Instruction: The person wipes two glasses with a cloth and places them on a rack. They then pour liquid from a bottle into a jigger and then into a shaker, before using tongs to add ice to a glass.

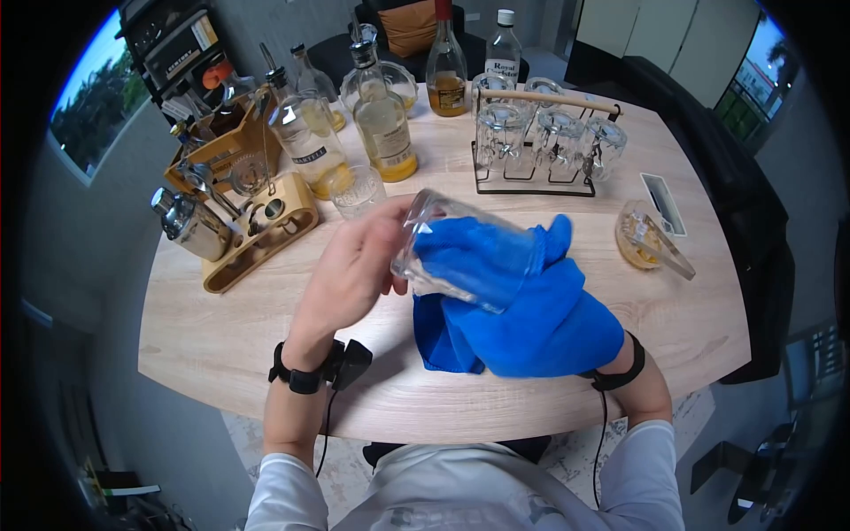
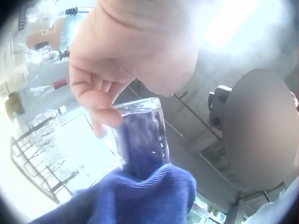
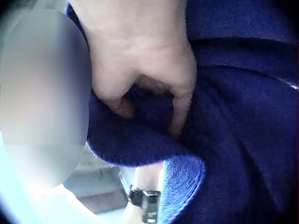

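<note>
A clear drinking glass (image 1: 482,257) lies tilted above the table, its base end toward the left. My left hand (image 1: 352,265) grips that end between thumb and fingers; the left wrist view shows fingertips against the glass edge. A blue cloth (image 1: 549,332) wraps the other end, and blue shows through the glass walls. Under the cloth, my right hand is hidden in the head view. From the right wrist, the right hand (image 3: 145,65) appears with curled fingers holding cloth folds.
Several liquor bottles (image 1: 382,133) and a faceted glass (image 1: 357,193) stand behind the left hand. At left sits a wooden bar-tool stand (image 1: 305,212) with a shaker (image 1: 190,226). A rack (image 1: 536,193) holds upturned glasses; right of it are a small bowl (image 1: 630,248) and tongs (image 1: 670,252).
</note>
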{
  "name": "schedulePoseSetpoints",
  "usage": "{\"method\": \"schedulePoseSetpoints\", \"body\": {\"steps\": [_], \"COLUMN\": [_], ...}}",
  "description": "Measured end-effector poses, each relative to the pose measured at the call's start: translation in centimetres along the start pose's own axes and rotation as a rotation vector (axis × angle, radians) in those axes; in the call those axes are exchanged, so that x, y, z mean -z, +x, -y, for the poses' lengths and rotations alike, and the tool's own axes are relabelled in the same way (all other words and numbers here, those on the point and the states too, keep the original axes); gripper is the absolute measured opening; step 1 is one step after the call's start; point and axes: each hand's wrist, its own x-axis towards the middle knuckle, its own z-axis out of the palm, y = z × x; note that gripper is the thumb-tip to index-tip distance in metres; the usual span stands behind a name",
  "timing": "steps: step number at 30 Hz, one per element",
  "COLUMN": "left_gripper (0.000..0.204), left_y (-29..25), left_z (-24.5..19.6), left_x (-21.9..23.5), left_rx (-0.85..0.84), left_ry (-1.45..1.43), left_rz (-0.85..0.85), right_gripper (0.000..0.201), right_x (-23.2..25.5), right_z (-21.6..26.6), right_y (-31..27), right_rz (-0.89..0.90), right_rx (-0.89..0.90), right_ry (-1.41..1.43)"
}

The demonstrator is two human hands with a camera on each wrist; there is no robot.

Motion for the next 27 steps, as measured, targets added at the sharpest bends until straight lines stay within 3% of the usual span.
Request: {"method": "schedulePoseSetpoints", "body": {"steps": [3, 4, 6, 8, 13, 15, 18, 20, 21, 23, 24, 25, 26, 27], "left_gripper": [0.044, 0.044, 0.053, 0.065, 0.077, 0.08, 0.081, 0.075, 0.07, 0.062, 0.057, 0.052, 0.052, 0.055], "left_y": [0.4, 0.3, 0.3, 0.5, 0.6, 0.6, 0.6, 0.4, 0.4, 0.1, -0.1, -0.2, 0.0, 0.2], "left_z": [-1.1, -1.1, -0.7, -0.2, -1.0, -0.8, 0.1, 0.3, 0.3, -0.5, -1.3, -2.4, -2.1, -1.3], "left_x": [-1.0, -1.1, -0.1, 0.4, 1.0, 1.0, 0.9, 1.4, 1.6, 1.4, 0.9, -0.2, -0.4, -0.6], "left_rx": [-0.047, -0.103, -0.039, -0.217, -0.372, -0.402, -0.337, -0.197, -0.166, -0.03, 0.075, 0.116, 0.116, -0.01], "left_ry": [0.056, 0.047, 0.036, 0.052, 0.19, 0.248, 0.046, 0.015, 0.015, 0.026, 0.038, 0.052, 0.053, 0.052], "left_rz": [-0.03, -0.044, 0.0, 0.058, 0.118, 0.117, 0.108, 0.085, 0.09, 0.113, 0.131, 0.046, 0.048, 0.024], "right_gripper": [0.034, 0.038, 0.033, 0.029, 0.02, 0.016, 0.011, 0.012, 0.013, 0.015, 0.015, 0.016, 0.016, 0.016], "right_x": [-2.8, -3.5, -4.0, -3.3, 0.5, 1.3, 1.0, 0.3, -0.4, -1.2, -1.5, -1.8, -2.0, -2.1], "right_z": [-0.3, -0.4, -0.6, -0.7, -0.8, -0.4, 0.0, 0.3, 0.2, -0.2, -0.4, -0.7, -1.0, -1.2], "right_y": [-1.5, -1.6, -1.7, -0.8, 0.9, 1.0, 0.9, 0.0, -0.4, -0.8, -0.9, -0.8, -0.7, -0.7], "right_rz": [0.141, 0.17, 0.14, 0.035, -0.142, -0.197, -0.249, -0.206, -0.166, -0.123, -0.104, -0.085, -0.067, -0.048], "right_rx": [0.123, 0.185, 0.246, 0.2, 0.023, 0.037, 0.045, -0.006, 0.054, 0.109, 0.118, 0.128, 0.139, 0.151], "right_ry": [-0.265, -0.313, -0.352, -0.218, 0.415, 0.482, 0.407, 0.313, -0.107, -0.53, -0.462, -0.393, -0.323, -0.252]}}
